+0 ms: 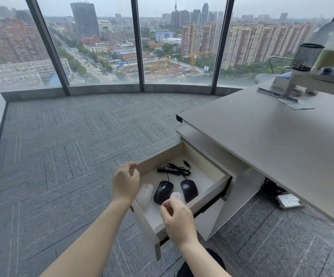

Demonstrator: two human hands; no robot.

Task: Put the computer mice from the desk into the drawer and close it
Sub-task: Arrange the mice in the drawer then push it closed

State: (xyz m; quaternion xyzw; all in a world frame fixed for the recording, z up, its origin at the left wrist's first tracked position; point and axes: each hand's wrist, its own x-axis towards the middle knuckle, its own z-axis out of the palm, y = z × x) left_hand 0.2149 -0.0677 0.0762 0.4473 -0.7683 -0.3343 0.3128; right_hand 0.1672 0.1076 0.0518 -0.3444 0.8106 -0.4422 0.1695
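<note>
Nearest, right hand (177, 219) hovers over the open drawer (208, 193), fingers loosely curled, holding nothing. Left hand (125, 181) at 10 o'clock from it, fingers half open, empty, above the drawer's left wall. Inside: two white mice (145, 193), two black wired mice (163, 191), cables coiled at 12 o'clock. Desk (272, 136) beyond.

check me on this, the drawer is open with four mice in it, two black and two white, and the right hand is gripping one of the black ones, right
Not quite. The right hand is gripping nothing: it hovers with loosely curled fingers just over the smaller white mouse, not holding a black one. The rest holds in the head view: the drawer is open, with two black mice and two white ones, the other by the left hand.
</note>
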